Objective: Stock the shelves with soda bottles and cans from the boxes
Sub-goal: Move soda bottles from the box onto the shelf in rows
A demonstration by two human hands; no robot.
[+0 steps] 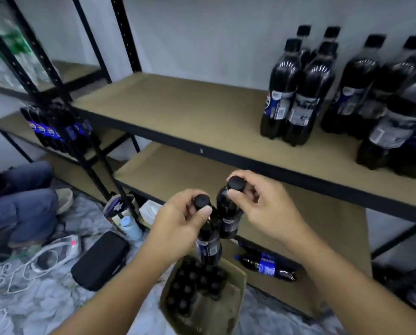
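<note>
My left hand (181, 223) grips the neck of a dark soda bottle (208, 243) just under its black cap. My right hand (267, 209) holds a second dark soda bottle (228, 218) by the neck, a little higher. Both bottles hang upright above an open cardboard box (226, 308) on the floor, which holds several more black-capped bottles. In front of me a brown shelf board (178, 110) carries several tall dark soda bottles (296, 93) at its right end.
A lower shelf board (178, 175) runs behind my hands. One bottle (266, 264) lies on its side under it. A seated person's legs (21, 201), a black case (98, 259), white cables and a pale flask (129, 226) are on the floor at left. The left rack (57, 131) holds more bottles.
</note>
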